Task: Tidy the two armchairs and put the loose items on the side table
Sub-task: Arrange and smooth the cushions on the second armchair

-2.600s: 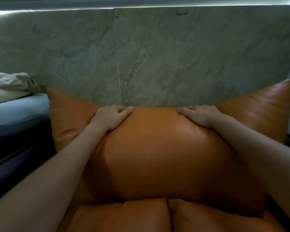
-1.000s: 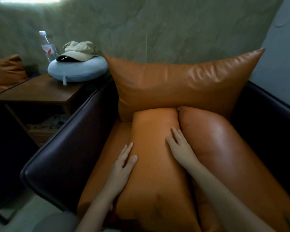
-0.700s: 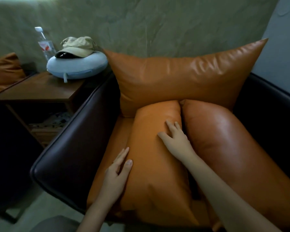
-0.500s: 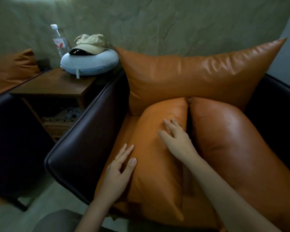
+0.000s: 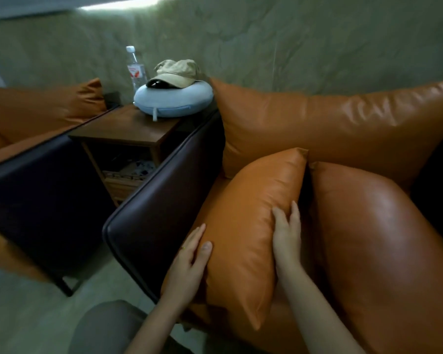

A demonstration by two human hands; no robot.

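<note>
Both hands grip a small orange leather cushion point(image 5: 251, 213) on the near armchair's seat. My left hand point(image 5: 189, 264) presses its left side and my right hand point(image 5: 287, 236) holds its right edge, lifting it off the seat. A second orange cushion point(image 5: 384, 241) lies beside it on the right. A large orange back cushion point(image 5: 330, 123) stands upright behind both. On the wooden side table point(image 5: 123, 129) rest a light blue neck pillow point(image 5: 174, 100), a beige cap point(image 5: 177, 72) on top of it, and a water bottle point(image 5: 134, 67).
The near armchair's dark armrest point(image 5: 164, 195) runs between the seat and the side table. A second armchair point(image 5: 36, 159) with an orange cushion point(image 5: 44, 106) stands left of the table. A marbled green wall rises behind. The table's lower shelf point(image 5: 128, 175) holds papers.
Earlier both hands held the top of the back cushion. They then came down onto the left small cushion, flat at first, and now clasp its two sides and raise it. The view swung left.
</note>
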